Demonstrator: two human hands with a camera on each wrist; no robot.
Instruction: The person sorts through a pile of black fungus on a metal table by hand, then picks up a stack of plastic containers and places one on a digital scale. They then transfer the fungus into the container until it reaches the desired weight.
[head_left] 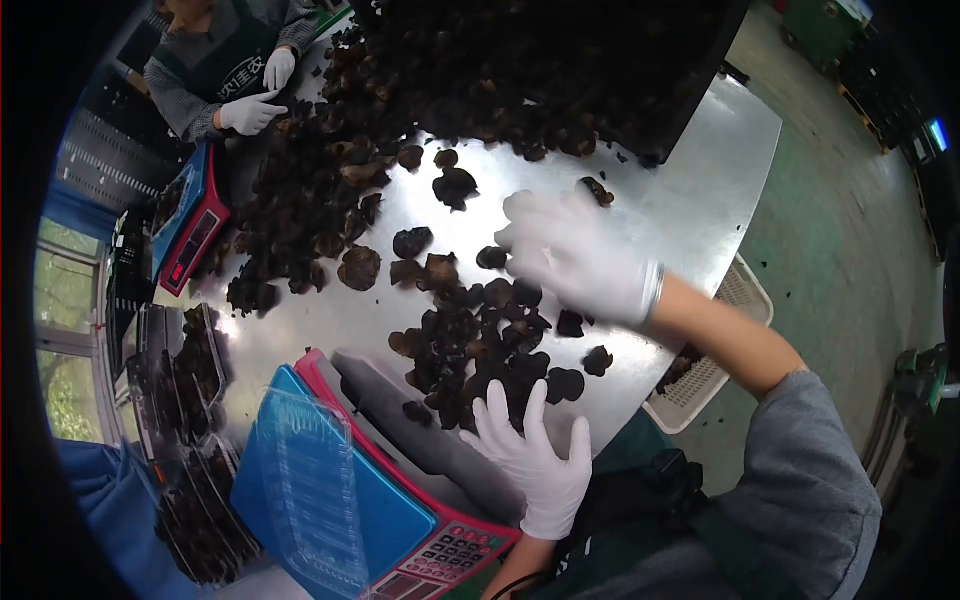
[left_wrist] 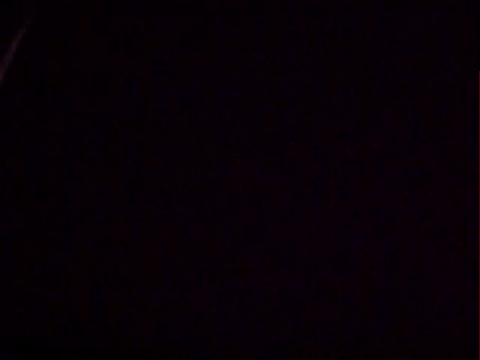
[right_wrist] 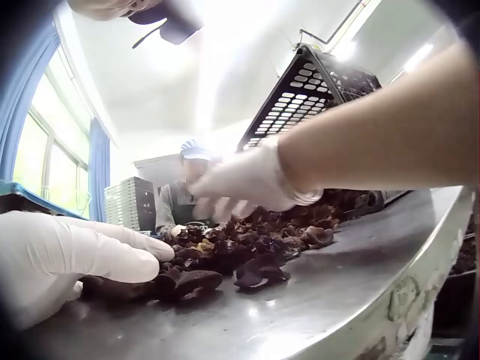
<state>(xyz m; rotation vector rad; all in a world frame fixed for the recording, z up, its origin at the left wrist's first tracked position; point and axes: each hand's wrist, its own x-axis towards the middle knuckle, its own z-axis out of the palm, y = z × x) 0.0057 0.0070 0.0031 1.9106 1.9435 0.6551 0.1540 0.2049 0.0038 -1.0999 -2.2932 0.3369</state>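
Dark wood ear mushrooms (head_left: 470, 345) lie in a small heap on the metal table (head_left: 640, 385). My gloved left hand (head_left: 540, 465) is at the heap's near edge in the head view, fingers spread and fairly straight, fingertips right at the mushrooms. My gloved right hand (head_left: 575, 255), blurred, is over the table beyond the heap, near a few loose pieces. In the right wrist view the right hand (right_wrist: 247, 180) hangs above the mushrooms with loosely bent fingers and nothing visible in them. The left wrist view is almost wholly black.
A blue-and-red scale (head_left: 400, 500) bearing a clear plastic tray (head_left: 310, 490) stands at the front left. Filled clear trays (head_left: 190, 400) lie beyond it. A large black crate (head_left: 690, 100) spills mushrooms at the back. Another person (head_left: 225, 85) works across the table. A white basket (head_left: 690, 400) sits below the right edge.
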